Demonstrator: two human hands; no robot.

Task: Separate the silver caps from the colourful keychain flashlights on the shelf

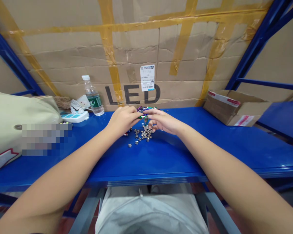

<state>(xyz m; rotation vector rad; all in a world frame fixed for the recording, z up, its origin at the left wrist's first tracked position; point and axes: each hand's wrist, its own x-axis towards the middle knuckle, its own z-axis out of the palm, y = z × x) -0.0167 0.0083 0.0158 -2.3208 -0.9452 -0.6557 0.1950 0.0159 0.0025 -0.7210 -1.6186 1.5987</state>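
At the centre of the blue worktop (161, 156), the left hand (123, 119) and right hand (162, 121) meet fingertip to fingertip over a small green cylinder (143, 116). The left grip is pinched together on one end; the right grip appears to be clamped on the other end, though the part is too small to confirm. Directly below the right hand lies a loose pile of silver parts (143, 134), touching the worktop. Further coloured cylinders (146, 108) lie just behind the hands. A water bottle (93, 96) stands upright to the left, beside a power strip (74, 116). A cardboard box (234, 107) sits well apart at the right.
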